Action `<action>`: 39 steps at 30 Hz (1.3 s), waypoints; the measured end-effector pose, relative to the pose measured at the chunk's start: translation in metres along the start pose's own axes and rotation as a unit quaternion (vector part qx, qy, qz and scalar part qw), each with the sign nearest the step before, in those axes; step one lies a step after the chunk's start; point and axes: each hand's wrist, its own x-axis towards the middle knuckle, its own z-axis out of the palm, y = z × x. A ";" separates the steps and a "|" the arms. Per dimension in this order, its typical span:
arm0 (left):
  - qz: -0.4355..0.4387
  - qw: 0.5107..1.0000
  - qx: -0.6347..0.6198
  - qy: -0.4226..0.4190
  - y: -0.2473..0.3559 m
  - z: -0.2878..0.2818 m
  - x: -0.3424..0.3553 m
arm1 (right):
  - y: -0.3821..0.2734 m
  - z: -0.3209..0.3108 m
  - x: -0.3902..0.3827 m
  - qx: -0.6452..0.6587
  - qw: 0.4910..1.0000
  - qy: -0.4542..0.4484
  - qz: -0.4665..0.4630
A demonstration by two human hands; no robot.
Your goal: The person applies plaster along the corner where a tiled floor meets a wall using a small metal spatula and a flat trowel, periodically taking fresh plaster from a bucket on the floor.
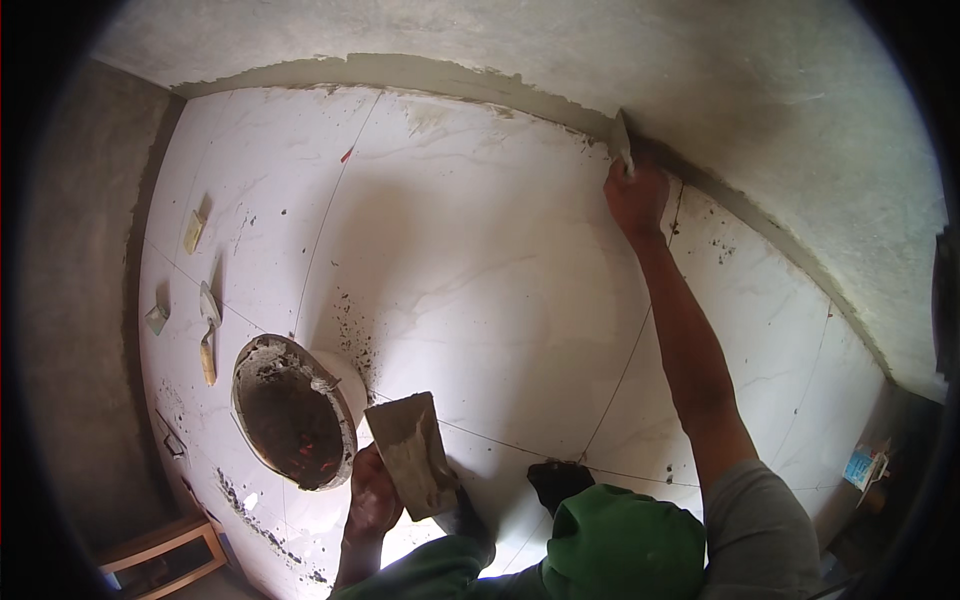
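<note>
My right hand [638,197] reaches far forward, closed on a trowel [623,145] whose thin blade rests against the foot of the grey wall. Around that blade runs a band of damp mortar [430,75] between wall and tiles. Close to my body, my left hand [375,492] grips a rectangular mortar board [413,455], tilted and smeared with grey mortar. Beside it on the left stands a pale bucket [347,385] with a mortar-crusted rim and dark mortar inside.
White marbled tiles [480,260] cover the floor, with mortar crumbs scattered about. On the left lie a wooden-handled trowel [209,330], a yellowish block [194,231] and a small flat piece [157,319]. A wooden frame [175,565] stands lower left. My green-clad knee [625,545] is below.
</note>
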 end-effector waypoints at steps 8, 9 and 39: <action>-0.023 0.999 0.030 0.025 -0.010 -0.008 0.007 | -0.020 0.037 0.050 0.012 0.992 -0.118 -0.037; -0.012 0.999 0.029 0.019 -0.008 -0.010 0.007 | -0.015 0.036 0.048 0.014 0.992 -0.118 -0.038; -0.023 0.995 0.087 0.047 -0.004 0.015 0.014 | 0.075 -0.066 0.018 -0.059 0.991 -0.081 0.086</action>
